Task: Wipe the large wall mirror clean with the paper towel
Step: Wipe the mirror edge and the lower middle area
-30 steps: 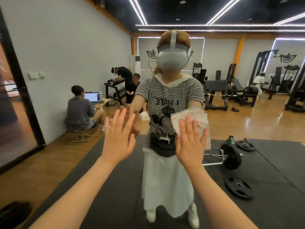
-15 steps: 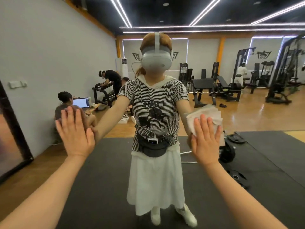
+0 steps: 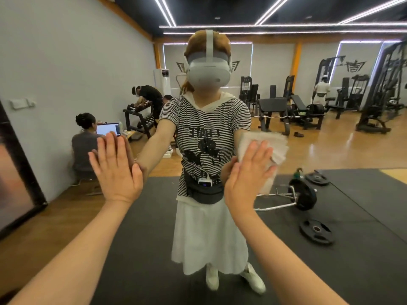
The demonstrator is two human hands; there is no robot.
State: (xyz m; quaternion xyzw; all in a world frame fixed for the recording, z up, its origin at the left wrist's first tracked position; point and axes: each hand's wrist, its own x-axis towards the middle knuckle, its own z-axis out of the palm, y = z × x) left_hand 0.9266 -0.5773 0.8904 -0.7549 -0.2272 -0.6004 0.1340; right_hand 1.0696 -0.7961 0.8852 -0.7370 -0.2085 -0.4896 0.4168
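Surface: large wall mirror point(image 3: 330, 150) fills almost the whole view; a black frame edge shows at far left.
Right hand point(image 3: 246, 179): fingers straight and spread, palm pressed flat against the white folded paper towel point(image 3: 268, 148); no curl around it.
Paper towel: sandwiched between the right palm and the glass, at chest height of the reflected figure, right of centre; its upper and right edges stick out past the fingertips.
Left hand point(image 3: 115, 170): fingers straight and close together, palm laid flat on the bare glass, left of centre; holds nothing.
Hand spacing: well apart, roughly level with each other.
Reflection, person: striped short-sleeved top, white skirt, white headset, black waist pouch; both arms reach forward to meet the hands.
Reflection, floor: black rubber mat point(image 3: 330, 260) over wooden flooring; a loaded barbell point(image 3: 301, 194) and a loose black weight plate point(image 3: 316, 231) lie on the mat at right.
Reflection, background: seated person at an open laptop point(image 3: 109, 129) at left; dark gym machines at right.
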